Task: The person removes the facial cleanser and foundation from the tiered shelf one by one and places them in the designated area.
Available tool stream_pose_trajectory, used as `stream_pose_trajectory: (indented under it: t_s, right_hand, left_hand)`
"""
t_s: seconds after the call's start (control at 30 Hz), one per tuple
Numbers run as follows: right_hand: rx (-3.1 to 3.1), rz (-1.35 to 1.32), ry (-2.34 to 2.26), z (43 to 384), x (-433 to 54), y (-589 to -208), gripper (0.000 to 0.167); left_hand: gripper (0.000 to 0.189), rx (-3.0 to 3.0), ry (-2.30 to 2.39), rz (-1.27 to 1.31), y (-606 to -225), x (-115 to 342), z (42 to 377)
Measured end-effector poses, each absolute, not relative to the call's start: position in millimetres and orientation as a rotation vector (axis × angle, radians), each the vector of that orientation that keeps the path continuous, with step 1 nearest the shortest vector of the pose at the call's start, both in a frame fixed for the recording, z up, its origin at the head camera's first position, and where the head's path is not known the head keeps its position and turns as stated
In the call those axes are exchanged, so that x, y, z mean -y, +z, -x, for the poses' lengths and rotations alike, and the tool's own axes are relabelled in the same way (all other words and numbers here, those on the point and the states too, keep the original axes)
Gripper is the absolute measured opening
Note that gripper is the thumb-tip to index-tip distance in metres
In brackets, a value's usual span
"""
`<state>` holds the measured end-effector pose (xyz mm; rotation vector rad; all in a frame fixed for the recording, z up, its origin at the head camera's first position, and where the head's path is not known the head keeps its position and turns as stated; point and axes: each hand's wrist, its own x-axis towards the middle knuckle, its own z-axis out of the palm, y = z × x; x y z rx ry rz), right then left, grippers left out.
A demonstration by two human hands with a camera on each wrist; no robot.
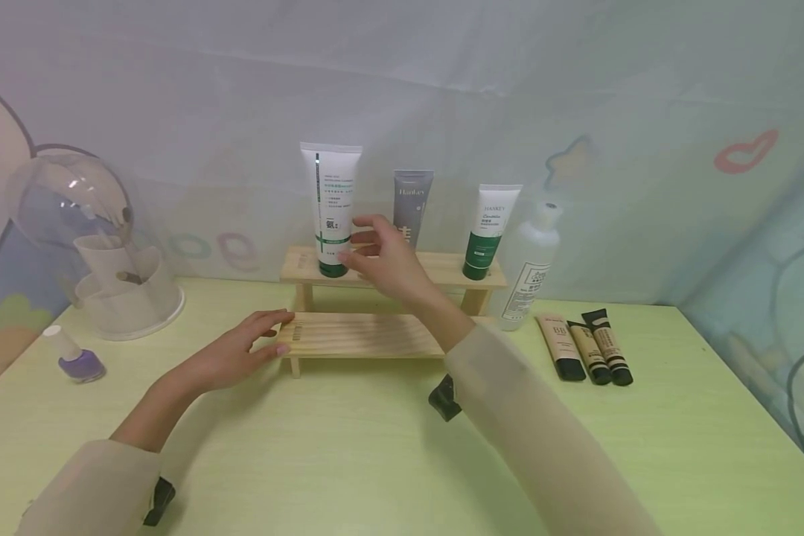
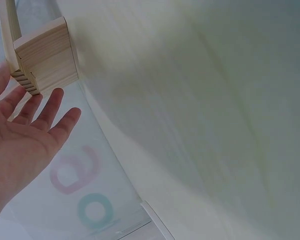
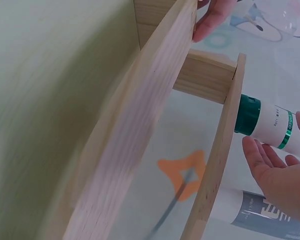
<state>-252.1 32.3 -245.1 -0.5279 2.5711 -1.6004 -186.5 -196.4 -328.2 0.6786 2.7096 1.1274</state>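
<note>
A two-tier wooden display stand (image 1: 362,333) is on the table. My left hand (image 1: 241,346) touches the left end of its lower shelf, fingers fairly straight and spread in the left wrist view. A white squeeze tube (image 1: 331,193) with a green cap stands cap-down at the left of the upper shelf. My right hand (image 1: 391,257) holds it low down, the thumb in front and the other fingers at its right side. Behind that hand stands a grey tube (image 1: 413,195), partly hidden. A white-and-green tube (image 1: 490,231) stands at the upper shelf's right.
Right of the stand is a clear-white bottle (image 1: 529,268); beside it lie a beige BB cream tube (image 1: 560,346) and two yellowish tubes with black ends (image 1: 606,346). At left are a domed makeup organizer (image 1: 130,298) and purple nail polish (image 1: 80,365). A printed cloth (image 1: 241,112) hangs behind.
</note>
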Motion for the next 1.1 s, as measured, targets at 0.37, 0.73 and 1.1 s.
stream_pose_trajectory:
  t_s: [0.37, 0.73, 1.1]
  right_hand:
    - [-2.536, 0.515, -1.715, 256, -24, -247, 0.052]
    - [-2.563, 0.471, -1.768, 260, -17, -250, 0.053]
    - [-2.663, 0.440, -1.735, 259, -13, -250, 0.051]
  left_hand:
    - [0.056, -2.708, 1.127, -0.687, -327, 196, 186]
    - [0.056, -2.698, 1.140, -0.676, -327, 196, 186]
    - [0.056, -2.703, 1.134, -0.678, -326, 195, 185]
